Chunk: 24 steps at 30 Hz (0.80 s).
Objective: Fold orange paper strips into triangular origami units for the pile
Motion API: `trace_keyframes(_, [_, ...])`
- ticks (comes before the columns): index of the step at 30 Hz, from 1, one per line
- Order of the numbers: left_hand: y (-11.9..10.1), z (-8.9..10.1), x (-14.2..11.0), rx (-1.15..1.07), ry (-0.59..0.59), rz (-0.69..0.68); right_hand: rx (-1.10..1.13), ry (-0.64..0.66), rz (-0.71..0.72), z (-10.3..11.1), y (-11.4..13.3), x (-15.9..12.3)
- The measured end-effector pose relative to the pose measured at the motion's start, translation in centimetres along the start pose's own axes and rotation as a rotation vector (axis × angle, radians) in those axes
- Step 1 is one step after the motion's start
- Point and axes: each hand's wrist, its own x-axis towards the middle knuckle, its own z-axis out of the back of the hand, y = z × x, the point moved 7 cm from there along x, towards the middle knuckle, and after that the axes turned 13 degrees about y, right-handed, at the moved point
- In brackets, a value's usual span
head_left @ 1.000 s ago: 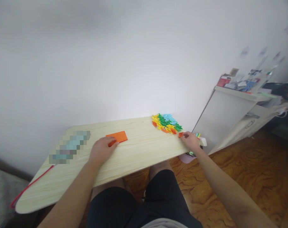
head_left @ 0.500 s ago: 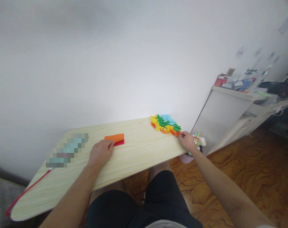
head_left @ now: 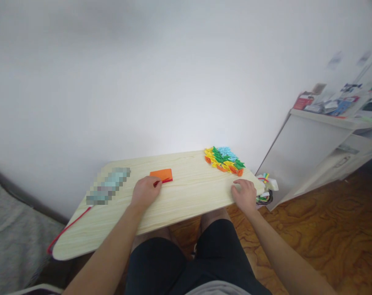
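Note:
My left hand rests on the pale wooden table, its fingers curled and pinching the near edge of a small stack of orange and red paper sheets. My right hand lies flat near the table's right front edge with fingers spread and nothing in it. A pile of small folded paper pieces in yellow, green, blue and orange sits at the back right of the table, just beyond my right hand.
A blurred-out object lies on the table's left, with a red cord running off the left edge. A small basket of scraps sits below the right end. A white cabinet with clutter stands at right. Wall close behind.
My right hand has drawn back from the folded-piece pile and now lies flat at the table edge. My left hand stays at the orange sheets. The view has shifted slightly.

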Motion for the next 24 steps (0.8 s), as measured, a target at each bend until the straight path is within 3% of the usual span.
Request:
trace_keyframes(8, [-1.0,2.1,-0.5,-0.036,-0.137,-0.043,0.166,0.116,0.312,-4.5,9.9,0.7])
trace_keyframes(13, [-2.8,4.2,-2.7,-0.074,-0.284,-0.022,0.274,0.158,0.439,-6.1,15.3,1.0])
trace_keyframes(19, [-8.4,2.7,-7.4,-0.158,-0.176,-0.188,0.369,0.235,0.571,-6.2,17.9,-1.3])
trace_keyframes(24, [-9.9,1.8,-9.3,-0.257,-0.072,-0.203,0.399,0.326,0.668,-6.4,18.0,-2.9])
